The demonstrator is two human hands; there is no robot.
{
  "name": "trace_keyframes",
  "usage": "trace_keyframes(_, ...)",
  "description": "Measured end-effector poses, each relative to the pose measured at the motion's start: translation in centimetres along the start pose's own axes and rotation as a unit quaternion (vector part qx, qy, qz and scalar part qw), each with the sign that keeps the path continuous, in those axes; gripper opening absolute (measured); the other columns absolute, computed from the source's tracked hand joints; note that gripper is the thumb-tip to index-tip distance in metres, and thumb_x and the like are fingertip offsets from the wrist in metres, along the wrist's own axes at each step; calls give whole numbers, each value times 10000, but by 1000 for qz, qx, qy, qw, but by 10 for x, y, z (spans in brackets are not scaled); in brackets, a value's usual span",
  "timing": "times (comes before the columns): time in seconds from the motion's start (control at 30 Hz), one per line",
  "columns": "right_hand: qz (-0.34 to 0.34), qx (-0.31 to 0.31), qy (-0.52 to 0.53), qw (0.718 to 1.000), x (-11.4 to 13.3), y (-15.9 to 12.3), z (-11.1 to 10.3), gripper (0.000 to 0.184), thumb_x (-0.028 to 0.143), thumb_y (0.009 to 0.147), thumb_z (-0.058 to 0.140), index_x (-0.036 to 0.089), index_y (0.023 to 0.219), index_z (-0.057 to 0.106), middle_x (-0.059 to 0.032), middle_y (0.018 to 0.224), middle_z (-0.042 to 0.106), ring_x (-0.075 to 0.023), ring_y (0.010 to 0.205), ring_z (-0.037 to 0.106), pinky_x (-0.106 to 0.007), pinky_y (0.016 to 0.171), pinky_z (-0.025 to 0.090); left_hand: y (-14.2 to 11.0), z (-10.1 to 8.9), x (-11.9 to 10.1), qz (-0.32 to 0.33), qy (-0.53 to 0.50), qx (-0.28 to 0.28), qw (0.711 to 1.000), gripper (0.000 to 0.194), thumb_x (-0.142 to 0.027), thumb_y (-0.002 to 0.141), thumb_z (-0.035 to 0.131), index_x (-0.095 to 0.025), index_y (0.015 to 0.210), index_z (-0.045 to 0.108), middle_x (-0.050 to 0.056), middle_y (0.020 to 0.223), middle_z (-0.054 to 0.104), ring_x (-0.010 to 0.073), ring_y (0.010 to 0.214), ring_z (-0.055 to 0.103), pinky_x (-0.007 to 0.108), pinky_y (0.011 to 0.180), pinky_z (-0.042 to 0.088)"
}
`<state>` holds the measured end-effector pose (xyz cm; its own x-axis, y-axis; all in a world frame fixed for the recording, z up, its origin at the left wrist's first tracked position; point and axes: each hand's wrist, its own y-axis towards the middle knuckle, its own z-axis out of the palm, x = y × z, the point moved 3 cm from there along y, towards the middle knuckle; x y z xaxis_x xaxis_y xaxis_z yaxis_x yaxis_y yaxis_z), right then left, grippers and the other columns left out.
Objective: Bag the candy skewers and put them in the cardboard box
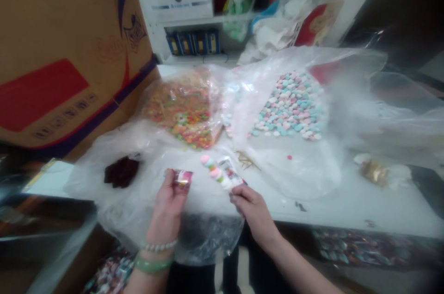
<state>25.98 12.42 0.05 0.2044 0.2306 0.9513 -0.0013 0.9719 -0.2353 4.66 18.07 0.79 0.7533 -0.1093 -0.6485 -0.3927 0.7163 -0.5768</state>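
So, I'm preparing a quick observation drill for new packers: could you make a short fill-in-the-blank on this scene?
The left hand holds a small pink packet, and the green bangle sits on its ____.
The right hand holds a clear packet of pastel candies lined up in a single ____.
The heap of pale pink and blue candies lies to the ____ of the multicoloured heap.
The big box beside them is made of ____.

Missing words: wrist; row; right; cardboard.
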Motion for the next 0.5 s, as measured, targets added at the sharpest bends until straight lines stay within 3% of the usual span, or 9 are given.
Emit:
trace_keyframes(0.13,69,-1,107,992,5,13,18,164,252,588,684,193,684,564,71,551,429,-71,480,274,-228,458,178,-17,13,16,-21,-38,7,999,158,-109,932,546,-158,786,583,-31,676,650,93,557,620,225,590,565)
trace_keyframes(0.27,102,22,153,983,5,26,35,273,289,581,696,184,825,632,113,462,344,-60,416,192,-229,427,100,-27,20,35,-45,-44,37,997,172,-59,911,546,-148,773,596,-22,678,665,89,586,630,206,612,565)
trace_keyframes(0.37,88,13,154,984,3,30,39,216,292,584,696,172,752,632,100,472,366,-58,440,218,-220,435,132,-30,20,43,-29,-28,57,998,158,-52,876,589,-149,754,615,-13,686,670,92,598,631,194,613,558)
trace_keyframes(0.5,57,-25,136,989,1,32,34,183,244,546,686,176,710,641,71,543,450,-76,516,318,-211,495,267,-34,19,48,9,53,116,992,97,-107,777,719,-144,737,639,8,694,677,120,619,638,199,586,549)
